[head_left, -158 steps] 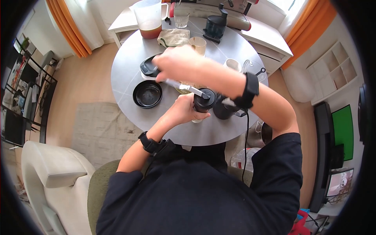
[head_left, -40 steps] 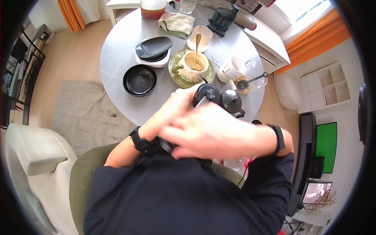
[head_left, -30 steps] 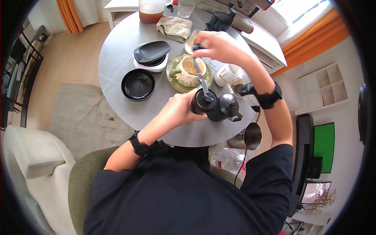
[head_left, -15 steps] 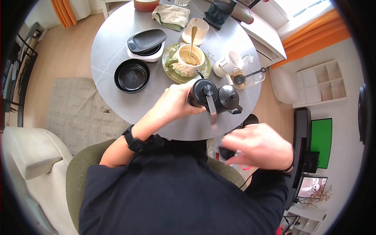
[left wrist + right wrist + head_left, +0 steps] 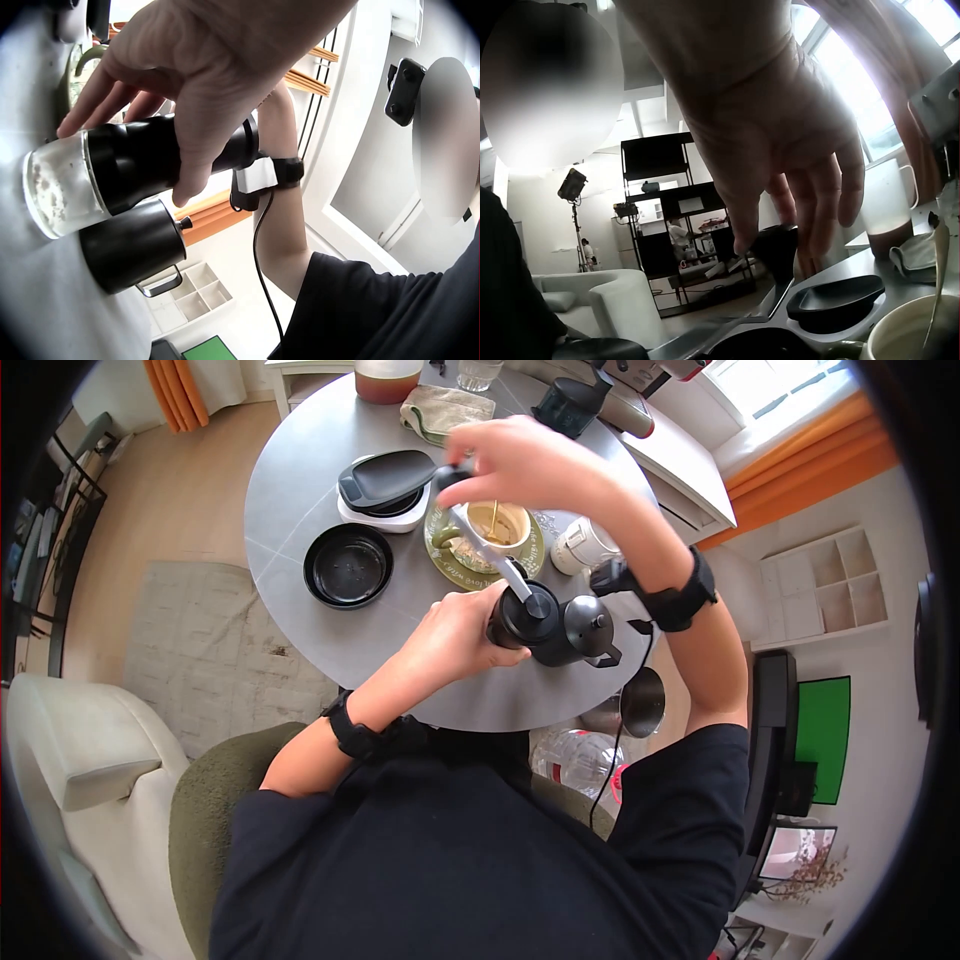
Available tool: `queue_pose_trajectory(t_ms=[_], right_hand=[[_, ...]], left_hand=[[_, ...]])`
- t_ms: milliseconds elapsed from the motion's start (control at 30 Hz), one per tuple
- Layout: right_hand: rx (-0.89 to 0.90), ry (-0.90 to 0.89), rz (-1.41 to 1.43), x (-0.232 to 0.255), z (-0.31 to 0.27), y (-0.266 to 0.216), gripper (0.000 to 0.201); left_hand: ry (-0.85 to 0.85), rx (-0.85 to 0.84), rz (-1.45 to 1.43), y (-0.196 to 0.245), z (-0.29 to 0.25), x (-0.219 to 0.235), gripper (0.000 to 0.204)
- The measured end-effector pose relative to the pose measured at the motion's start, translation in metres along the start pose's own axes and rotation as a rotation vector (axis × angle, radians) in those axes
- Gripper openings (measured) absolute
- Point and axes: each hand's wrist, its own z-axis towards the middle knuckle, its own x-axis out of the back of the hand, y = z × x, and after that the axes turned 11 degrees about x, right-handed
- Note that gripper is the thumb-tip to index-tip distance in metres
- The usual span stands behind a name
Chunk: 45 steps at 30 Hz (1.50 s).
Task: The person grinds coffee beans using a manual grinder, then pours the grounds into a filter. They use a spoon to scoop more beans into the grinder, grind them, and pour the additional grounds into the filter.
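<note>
My left hand [image 5: 452, 638] grips the black body of a hand grinder [image 5: 526, 616], which stands upright near the table's front edge. In the left wrist view the grinder [image 5: 135, 161] has a clear jar [image 5: 64, 191] at its base, and my left hand [image 5: 199, 82] wraps round the black part. My right hand [image 5: 500, 458] holds the black knob at the end of the metal crank [image 5: 490, 550], which points away toward the scale. In the right wrist view, thumb and fingers of my right hand [image 5: 780, 142] pinch that knob [image 5: 775, 253]. A black lidded pot [image 5: 584, 630] stands right beside the grinder.
On the table [image 5: 290, 490] are a black bowl [image 5: 348, 566], a white scale with a black scoop [image 5: 388, 478], a cup on a green saucer [image 5: 455, 568], a white mug [image 5: 580, 547], a cloth [image 5: 447, 412] and a pitcher [image 5: 388, 382]. Below right are a metal pot [image 5: 640, 702] and plastic bottle [image 5: 580, 760].
The right hand and the crank have swung from the near right side round to the far left side of the grinder. The left hand still grips the grinder's body.
</note>
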Motion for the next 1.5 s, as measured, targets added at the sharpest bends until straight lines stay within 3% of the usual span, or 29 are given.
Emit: queue_pose_trajectory(t_ms=[133, 200, 267, 333, 467, 667, 733, 800, 833, 867, 967, 1000, 1100, 1233, 1333, 1500], right_hand=[[-0.299, -0.043, 0.231, 0.015, -0.064, 0.051, 0.036], [-0.43, -0.11, 0.269, 0.029, -0.105, 0.048, 0.034], [-0.527, -0.106, 0.267, 0.038, -0.141, 0.021, 0.035], [-0.455, -0.207, 0.114, 0.047, -0.169, -0.008, 0.037], [-0.502, -0.37, 0.213, 0.049, -0.188, -0.073, 0.044], [0.091, -0.496, 0.234, 0.036, -0.141, -0.141, 0.031], [0.28, -0.357, 0.198, 0.018, -0.115, -0.15, 0.025], [0.344, -0.367, 0.055, 0.009, -0.078, -0.147, 0.031], [0.302, -0.379, 0.08, 0.009, -0.056, -0.141, 0.032], [0.26, -0.391, 0.105, 0.01, -0.036, -0.133, 0.033], [0.143, -0.199, -0.048, -0.001, 0.003, -0.085, 0.038], [0.076, -0.136, -0.112, -0.002, 0.012, -0.068, 0.041], [-0.094, -0.098, -0.155, 0.005, 0.004, -0.006, 0.041], [-0.301, -0.197, -0.192, 0.03, -0.067, 0.038, 0.042], [-0.417, -0.195, -0.107, 0.042, -0.136, 0.018, 0.04], [-0.457, -0.352, -0.018, 0.046, -0.189, -0.095, 0.042]], left_hand=[[-0.015, -0.01, -0.081, 0.002, -0.002, 0.001, 0.045], [-0.004, -0.027, -0.037, 0.003, -0.002, 0.002, 0.049], [0.004, -0.04, -0.02, 0.003, -0.002, 0.002, 0.051], [0.007, -0.047, -0.029, 0.001, -0.001, 0.001, 0.051], [0.017, -0.065, -0.032, 0.001, -0.002, 0.0, 0.052], [0.011, -0.03, -0.025, 0.003, -0.003, 0.001, 0.05], [-0.003, -0.008, 0.004, 0.007, -0.004, 0.003, 0.046], [-0.088, 0.088, -0.27, -0.006, 0.002, -0.005, 0.041], [0.002, -0.097, -0.395, -0.004, -0.003, -0.001, 0.04], [0.031, -0.161, -0.299, -0.006, -0.003, -0.002, 0.042], [0.12, -0.352, -0.019, -0.019, 0.004, -0.01, 0.048], [-0.011, 0.003, 0.159, -0.01, 0.003, -0.005, 0.05], [-0.005, 0.028, -0.001, 0.003, -0.001, -0.001, 0.049], [0.026, -0.028, -0.014, 0.001, -0.001, -0.002, 0.053], [0.038, -0.057, -0.041, 0.002, -0.003, -0.002, 0.053], [0.02, -0.037, -0.037, 0.001, -0.002, -0.001, 0.051]])
